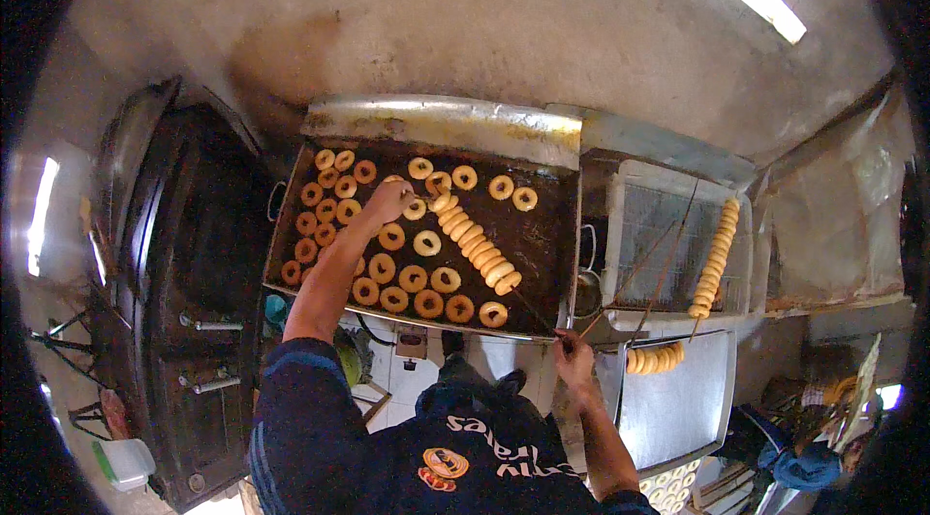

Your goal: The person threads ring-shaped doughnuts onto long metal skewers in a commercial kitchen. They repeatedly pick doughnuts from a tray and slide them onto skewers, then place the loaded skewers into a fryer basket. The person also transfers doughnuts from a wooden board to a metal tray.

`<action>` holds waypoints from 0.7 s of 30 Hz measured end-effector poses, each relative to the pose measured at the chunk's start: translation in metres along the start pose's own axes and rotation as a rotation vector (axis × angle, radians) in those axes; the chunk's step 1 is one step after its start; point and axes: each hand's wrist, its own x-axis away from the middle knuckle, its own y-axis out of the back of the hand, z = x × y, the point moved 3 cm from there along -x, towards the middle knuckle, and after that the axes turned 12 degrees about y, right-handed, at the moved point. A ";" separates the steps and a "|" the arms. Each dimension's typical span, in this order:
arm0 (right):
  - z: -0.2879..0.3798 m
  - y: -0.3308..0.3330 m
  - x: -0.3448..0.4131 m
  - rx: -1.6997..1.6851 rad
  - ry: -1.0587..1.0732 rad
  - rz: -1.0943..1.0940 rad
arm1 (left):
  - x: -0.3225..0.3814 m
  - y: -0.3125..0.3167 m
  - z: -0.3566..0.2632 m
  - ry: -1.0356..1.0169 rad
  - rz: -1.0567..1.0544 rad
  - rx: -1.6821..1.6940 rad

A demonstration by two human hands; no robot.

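Note:
My right hand (574, 359) grips the near end of a long thin stick (534, 311). A tight row of ring doughnuts (472, 242) is threaded on the stick, slanting up and left over a fryer (443, 322). Above the fryer's left half is my left hand (391, 202), beside the stick's far end and close to some doughnuts. Whether its fingers hold anything is unclear. Many loose ring doughnuts (413, 279), pale to golden brown, lie in the fryer's dark oil, mostly at the left and along the near edge.
At right, a wire-bottomed tray (617, 246) bears another loaded stick of doughnuts (716, 261) and bare sticks (665, 261). A metal tray (679, 406) nearer me has a doughnut row (655, 359) at its edge. Pale rings (672, 489) lie below. A dark oven (203, 297) stands left.

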 end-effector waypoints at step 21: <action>0.016 -0.036 -0.045 -0.212 0.111 -0.231 | -0.021 0.095 -0.027 -0.153 -0.065 0.022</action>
